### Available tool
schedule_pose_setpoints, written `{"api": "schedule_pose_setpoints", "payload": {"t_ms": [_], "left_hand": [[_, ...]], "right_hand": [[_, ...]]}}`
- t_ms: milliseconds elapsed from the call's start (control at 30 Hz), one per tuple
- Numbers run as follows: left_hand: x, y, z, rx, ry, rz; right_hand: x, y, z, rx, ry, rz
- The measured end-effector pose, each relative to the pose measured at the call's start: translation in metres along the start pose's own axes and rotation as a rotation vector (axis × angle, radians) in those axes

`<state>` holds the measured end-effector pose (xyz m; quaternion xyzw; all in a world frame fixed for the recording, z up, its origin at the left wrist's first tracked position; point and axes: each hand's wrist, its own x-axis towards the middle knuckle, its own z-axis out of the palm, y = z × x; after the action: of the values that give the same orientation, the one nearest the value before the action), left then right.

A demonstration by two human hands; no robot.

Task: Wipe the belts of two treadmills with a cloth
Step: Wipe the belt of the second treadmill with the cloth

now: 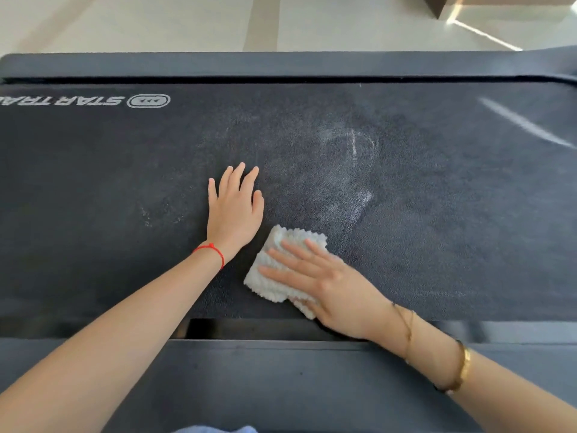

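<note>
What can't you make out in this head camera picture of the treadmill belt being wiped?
- Logo lettering: cut off by the left edge of the head view, so the full name is unreadable.
- Belt: both ends run past the frame edges.
- Cloth: its right part is hidden under the right hand.
- Second treadmill: not in view.
- Brown object: cut off by the top edge, so it cannot be identified.

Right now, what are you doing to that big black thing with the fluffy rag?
A person is wiping a treadmill belt. The right hand presses a white cloth flat on the belt near its close edge. The left hand rests flat on the belt beside it. Pale dusty smears still show farther along the belt.
</note>
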<state>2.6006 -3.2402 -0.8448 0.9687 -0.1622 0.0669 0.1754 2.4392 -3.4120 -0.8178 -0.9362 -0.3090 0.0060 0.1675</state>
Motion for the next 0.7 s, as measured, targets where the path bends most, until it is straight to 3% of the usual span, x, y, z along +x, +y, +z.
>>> {"api": "schedule_pose_setpoints", "payload": {"t_ms": [133,200,267,367,467,600,700], "left_hand": [[-0.001,0.001,0.0,0.028,-0.006,0.002],[-0.001,0.002,0.0,0.03,-0.01,-0.002],[-0.001,0.002,0.0,0.037,-0.008,-0.007],[-0.002,0.004,0.0,0.051,-0.001,-0.012],[-0.002,0.005,0.0,0.058,0.008,-0.008],[-0.002,0.005,-0.002,0.052,0.008,-0.004],[-0.003,0.006,-0.003,0.052,-0.003,0.003]], "right_hand": [[0.017,0.065,-0.024,-0.188,0.09,0.29],[0.024,0.098,-0.038,-0.155,0.139,0.53],[0.029,0.104,-0.04,-0.133,0.168,0.63],[0.027,0.065,-0.027,-0.166,0.143,0.443],[0.007,0.014,-0.009,-0.159,-0.004,0.206],[-0.01,0.004,-0.006,-0.047,-0.042,0.142],[-0.003,0.038,-0.02,-0.115,0.051,0.288]]}}
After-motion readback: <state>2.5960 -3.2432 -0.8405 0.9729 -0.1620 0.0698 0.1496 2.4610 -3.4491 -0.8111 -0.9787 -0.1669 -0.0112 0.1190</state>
